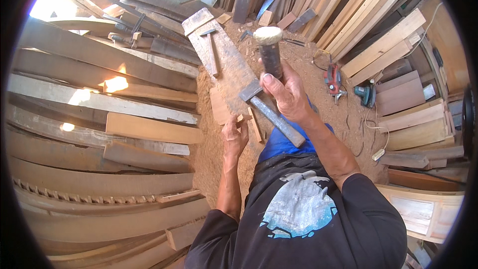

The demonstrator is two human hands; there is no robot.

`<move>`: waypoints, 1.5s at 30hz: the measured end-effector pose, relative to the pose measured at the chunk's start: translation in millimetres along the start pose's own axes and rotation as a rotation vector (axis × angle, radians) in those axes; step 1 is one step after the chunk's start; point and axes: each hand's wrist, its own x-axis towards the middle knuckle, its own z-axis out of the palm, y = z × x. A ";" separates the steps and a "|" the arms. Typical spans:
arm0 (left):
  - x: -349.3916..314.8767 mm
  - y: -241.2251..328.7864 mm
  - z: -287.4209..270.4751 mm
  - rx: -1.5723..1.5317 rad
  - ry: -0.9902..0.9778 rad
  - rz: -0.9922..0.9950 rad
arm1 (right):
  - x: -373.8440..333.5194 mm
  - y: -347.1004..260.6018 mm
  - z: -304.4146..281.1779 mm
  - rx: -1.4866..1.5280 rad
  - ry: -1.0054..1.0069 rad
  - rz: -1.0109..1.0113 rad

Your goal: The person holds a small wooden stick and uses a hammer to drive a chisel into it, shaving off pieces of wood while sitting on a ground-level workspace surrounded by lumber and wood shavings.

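My right hand (289, 92) is raised over my lap, its fingers wrapped round a dark cylindrical tool (271, 60) with a pale, worn round end facing up. The lower part of that tool is hidden by the hand. Lower and to the left, my left hand (234, 137) is closed in a pinch on a small wood piece (243, 118), beside the near end of a long worn board (231, 67). A hammer with a heavy dark head (250, 91) and a thick grey handle rests between board and lap. Farther up the board lies a smaller hammer (212, 55) with a wooden handle.
Long planks (149, 124) are stacked along the left. More boards (368, 15) lean at the back right. A red power tool (332, 78) and a teal one (367, 94) with cords lie on the sawdust-covered ground (318, 65). A light wooden frame (433, 199) stands at the right.
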 end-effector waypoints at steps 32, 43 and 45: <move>-6.5 -22.2 -0.9 -0.110 0.069 0.018 | 19.2 25.3 62.7 -0.196 -0.165 -0.126; -2.7 -23.6 -8.1 -0.138 0.017 -0.018 | 21.8 31.3 76.1 -0.177 -0.197 -0.138; -1.5 -19.7 -10.4 -0.147 0.005 -0.011 | 22.0 29.4 76.7 -0.178 -0.197 -0.129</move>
